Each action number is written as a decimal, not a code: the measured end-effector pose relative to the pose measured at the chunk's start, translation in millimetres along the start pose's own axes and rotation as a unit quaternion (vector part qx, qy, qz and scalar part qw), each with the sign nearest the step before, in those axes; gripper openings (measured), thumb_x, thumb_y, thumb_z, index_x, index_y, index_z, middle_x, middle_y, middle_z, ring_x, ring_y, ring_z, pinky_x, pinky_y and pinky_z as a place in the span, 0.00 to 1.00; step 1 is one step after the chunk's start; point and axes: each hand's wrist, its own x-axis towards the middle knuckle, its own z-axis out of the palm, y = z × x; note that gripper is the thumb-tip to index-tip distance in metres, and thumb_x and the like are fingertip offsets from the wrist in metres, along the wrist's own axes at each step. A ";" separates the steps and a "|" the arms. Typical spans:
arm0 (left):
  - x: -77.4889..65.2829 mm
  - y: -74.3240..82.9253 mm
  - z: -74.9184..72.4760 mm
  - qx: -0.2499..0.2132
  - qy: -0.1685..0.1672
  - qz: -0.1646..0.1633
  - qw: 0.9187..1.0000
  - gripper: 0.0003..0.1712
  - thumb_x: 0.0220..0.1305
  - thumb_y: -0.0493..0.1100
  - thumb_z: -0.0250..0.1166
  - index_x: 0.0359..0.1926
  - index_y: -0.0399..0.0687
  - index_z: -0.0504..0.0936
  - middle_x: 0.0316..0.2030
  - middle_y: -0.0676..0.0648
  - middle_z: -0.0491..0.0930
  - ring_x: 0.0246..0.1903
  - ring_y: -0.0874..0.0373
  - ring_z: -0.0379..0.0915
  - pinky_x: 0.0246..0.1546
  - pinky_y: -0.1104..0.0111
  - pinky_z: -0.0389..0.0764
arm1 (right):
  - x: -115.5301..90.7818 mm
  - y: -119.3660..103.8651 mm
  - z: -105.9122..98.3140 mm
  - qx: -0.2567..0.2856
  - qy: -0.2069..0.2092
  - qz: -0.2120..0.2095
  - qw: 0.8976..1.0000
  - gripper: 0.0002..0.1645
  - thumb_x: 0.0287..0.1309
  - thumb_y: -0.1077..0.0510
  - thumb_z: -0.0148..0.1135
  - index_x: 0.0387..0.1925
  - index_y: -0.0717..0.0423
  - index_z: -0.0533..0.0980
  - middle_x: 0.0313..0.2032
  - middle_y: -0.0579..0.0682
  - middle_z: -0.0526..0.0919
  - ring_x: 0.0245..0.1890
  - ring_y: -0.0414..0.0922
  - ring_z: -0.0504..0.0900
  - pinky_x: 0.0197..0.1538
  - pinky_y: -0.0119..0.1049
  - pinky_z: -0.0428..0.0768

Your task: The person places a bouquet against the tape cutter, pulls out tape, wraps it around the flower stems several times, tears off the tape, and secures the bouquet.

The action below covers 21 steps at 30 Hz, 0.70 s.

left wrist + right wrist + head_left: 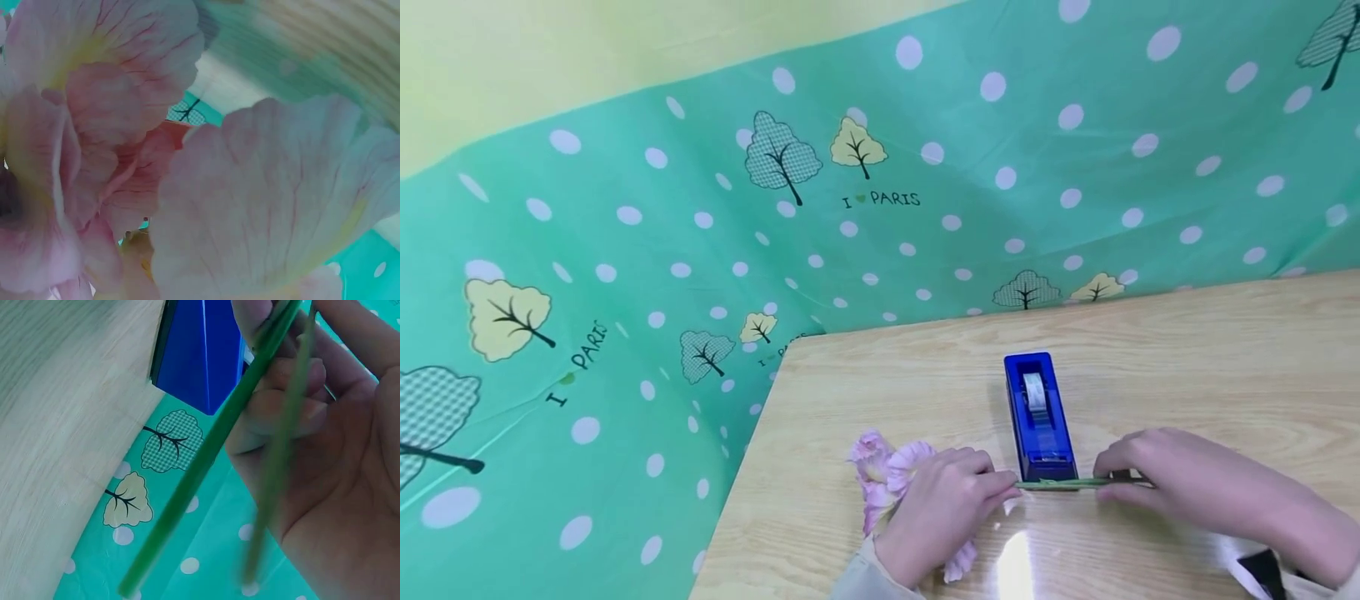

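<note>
My left hand (946, 504) grips green flower stems (1063, 483) just below pink and lilac artificial flowers (872, 462), which spread out behind and beneath that hand. Large veined petals (250, 206) fill most of the left wrist view and hide the fingers there. Farther along the same stems, my right hand (1165, 473) pinches them between thumb and fingers. In the right wrist view, two stem ends stick out past that hand, a thicker green stem (200, 459) and a thinner one (275, 481). A blue tape dispenser (1054, 433) stands directly behind the stems, its front end overlapped by them.
Pale wood-grain table (1210, 367) lies under everything. At its back and left sides hangs a green curtain (955, 250) with white dots and printed trees. A roll of clear tape (1035, 392) sits in the dispenser. Glare shines on the table near the front.
</note>
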 end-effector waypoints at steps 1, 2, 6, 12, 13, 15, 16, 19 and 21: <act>-0.5 0.5 0.6 -0.003 -0.002 -0.005 1.000 0.09 0.67 0.55 0.65 0.39 0.63 0.90 0.26 0.63 0.80 0.24 0.72 0.69 0.26 0.84 0.67 | -0.6 -0.3 -0.2 0.005 0.004 0.011 1.000 0.06 0.63 0.43 0.63 0.35 0.35 0.82 0.33 0.25 0.81 0.31 0.25 0.76 0.32 0.33 0.80; -1.0 0.8 1.1 -0.006 -0.004 -0.008 1.000 0.08 0.66 0.54 0.65 0.38 0.63 0.90 0.26 0.63 0.80 0.24 0.72 0.69 0.27 0.84 0.67 | -0.6 -1.2 -0.3 0.010 0.011 0.025 1.000 0.07 0.63 0.41 0.63 0.36 0.35 0.82 0.33 0.25 0.81 0.31 0.25 0.75 0.32 0.33 0.80; -3.3 2.3 3.9 -0.005 -0.003 -0.012 1.000 0.07 0.66 0.54 0.66 0.37 0.64 0.90 0.24 0.64 0.79 0.23 0.72 0.68 0.27 0.84 0.68 | 3.2 -7.1 -1.6 0.018 0.062 0.061 0.996 0.08 0.66 0.42 0.61 0.36 0.36 0.82 0.32 0.26 0.80 0.31 0.24 0.74 0.32 0.30 0.79; -3.0 2.9 7.3 0.013 0.013 0.003 1.000 0.08 0.66 0.55 0.66 0.36 0.64 0.90 0.23 0.64 0.76 0.23 0.73 0.66 0.26 0.85 0.66 | 12.7 -12.0 2.1 -0.022 0.146 0.045 0.988 0.05 0.60 0.56 0.68 0.36 0.41 0.84 0.31 0.27 0.78 0.28 0.24 0.71 0.30 0.29 0.78; -2.4 2.9 7.7 0.017 0.016 0.008 1.000 0.08 0.66 0.55 0.66 0.36 0.64 0.89 0.23 0.64 0.76 0.23 0.73 0.65 0.26 0.85 0.66 | 13.8 -13.1 3.5 -0.024 0.157 0.046 0.986 0.05 0.59 0.57 0.69 0.36 0.42 0.84 0.30 0.27 0.78 0.27 0.24 0.70 0.29 0.28 0.76; -1.0 2.8 8.2 0.023 0.022 0.014 0.999 0.08 0.66 0.55 0.66 0.35 0.64 0.89 0.23 0.64 0.75 0.22 0.73 0.65 0.25 0.85 0.66 | 15.9 -15.5 6.4 -0.017 0.175 0.060 0.983 0.03 0.58 0.56 0.70 0.34 0.43 0.85 0.27 0.27 0.76 0.25 0.25 0.68 0.26 0.26 0.73; -0.2 2.8 8.2 0.025 0.022 0.016 0.999 0.08 0.66 0.55 0.66 0.35 0.63 0.89 0.23 0.64 0.76 0.22 0.73 0.65 0.25 0.85 0.65 | 17.1 -16.6 7.7 -0.010 0.182 0.067 0.981 0.01 0.58 0.55 0.70 0.33 0.44 0.85 0.26 0.28 0.76 0.24 0.25 0.67 0.25 0.26 0.72; 3.0 2.8 8.1 0.031 0.022 0.022 0.999 0.08 0.66 0.55 0.65 0.35 0.63 0.89 0.24 0.64 0.76 0.22 0.73 0.65 0.25 0.85 0.64 | 21.0 -19.3 9.8 0.013 0.191 0.088 0.978 0.03 0.60 0.53 0.69 0.31 0.44 0.85 0.23 0.29 0.74 0.21 0.27 0.66 0.24 0.26 0.70; 5.6 2.6 7.8 0.035 0.019 0.026 0.999 0.08 0.67 0.55 0.65 0.36 0.63 0.89 0.24 0.64 0.77 0.22 0.72 0.65 0.25 0.85 0.63 | 24.5 -20.6 10.0 0.032 0.184 0.101 0.977 0.05 0.62 0.52 0.67 0.30 0.44 0.85 0.23 0.31 0.75 0.21 0.28 0.66 0.25 0.27 0.70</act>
